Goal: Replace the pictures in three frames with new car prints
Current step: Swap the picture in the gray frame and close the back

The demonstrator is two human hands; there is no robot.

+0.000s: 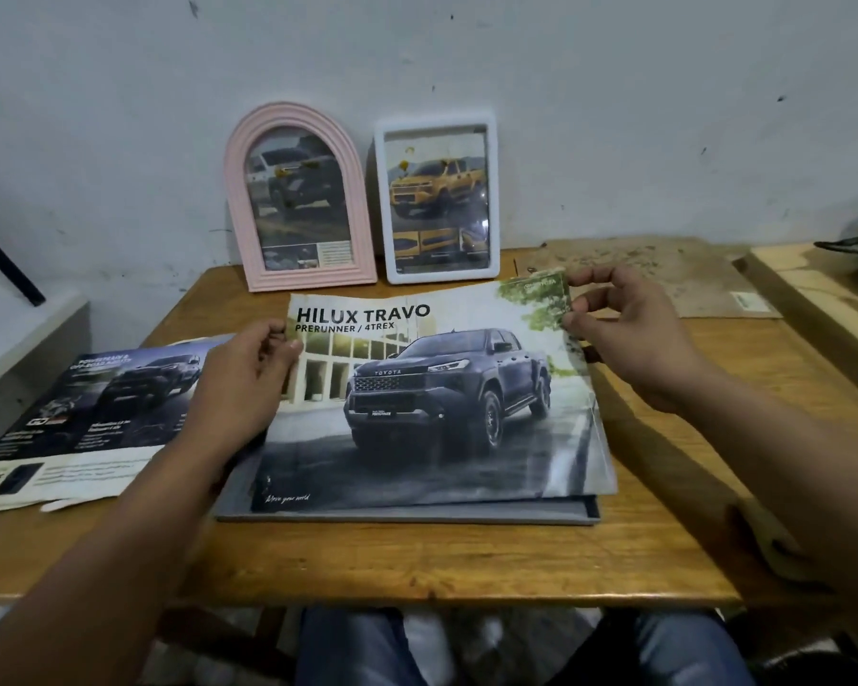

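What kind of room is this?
Probably a plain room at home or a small workshop: a worn wooden table pushed against a scuffed white wall, with picture frames leaning on it.

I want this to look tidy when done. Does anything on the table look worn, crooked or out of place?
Yes. The Hilux print overhangs the grey frame beneath it and sits slightly skewed. Its top right corner, pinched by the right hand, looks creased. The torn brochure page at left has ragged edges.
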